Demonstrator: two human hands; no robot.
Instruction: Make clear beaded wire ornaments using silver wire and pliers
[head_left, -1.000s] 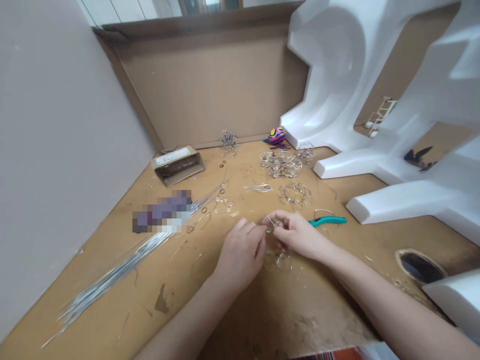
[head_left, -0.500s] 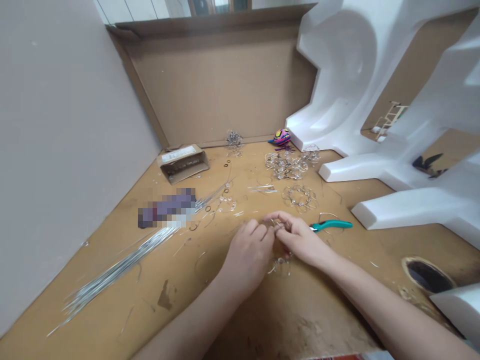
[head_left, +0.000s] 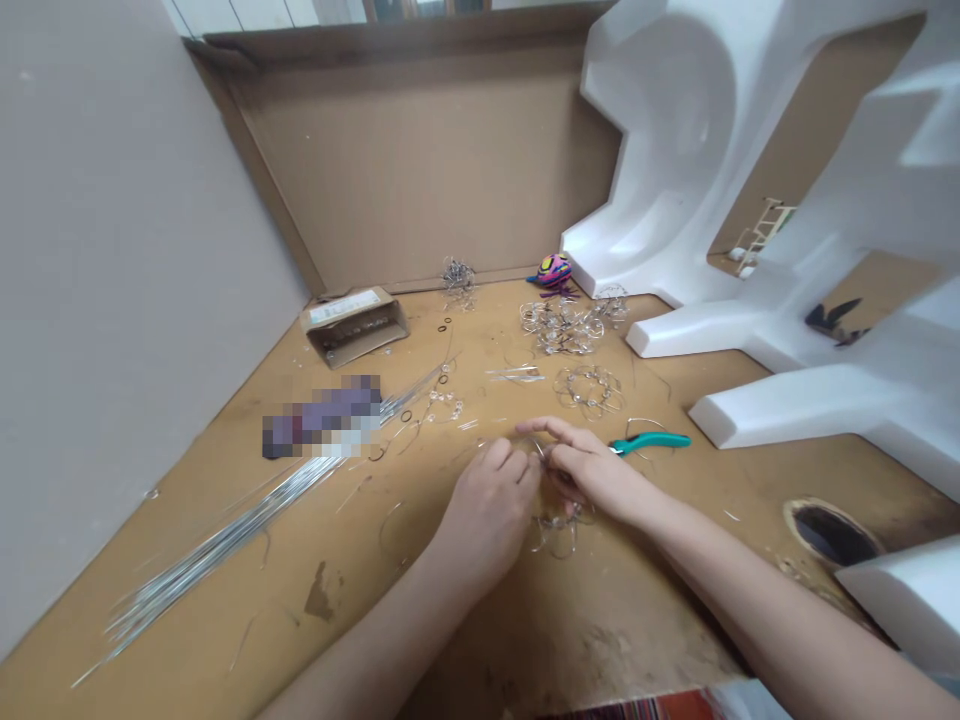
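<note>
My left hand (head_left: pixel 491 505) is closed, its fingertips pinching a thin wire piece with clear beads, mostly hidden by the fingers. My right hand (head_left: pixel 589 468) grips the same beaded wire piece (head_left: pixel 556 528) from the other side, thumb bent and index finger stretched out above it. Looped wire ends and a few clear beads hang below the two hands. Just beyond my right hand lie teal-handled pliers (head_left: pixel 656 440). A finished-looking ring of beaded wire (head_left: pixel 589 388) rests on the board past my hands, with a pile of similar beaded wire pieces (head_left: pixel 562 326) behind it.
A bundle of straight silver wires (head_left: pixel 247 540) lies at left below a blurred purple object (head_left: pixel 322 415). Behind stand a small open cardboard box (head_left: pixel 356 335), a wire tangle (head_left: pixel 458 280) and a colourful ball-like object (head_left: pixel 555 271). White moulded foam (head_left: pixel 780 405) borders the right.
My right index finger has straightened and lifted away a little. The beaded wire piece has turned slightly between my hands. The whole view has shifted a little.
</note>
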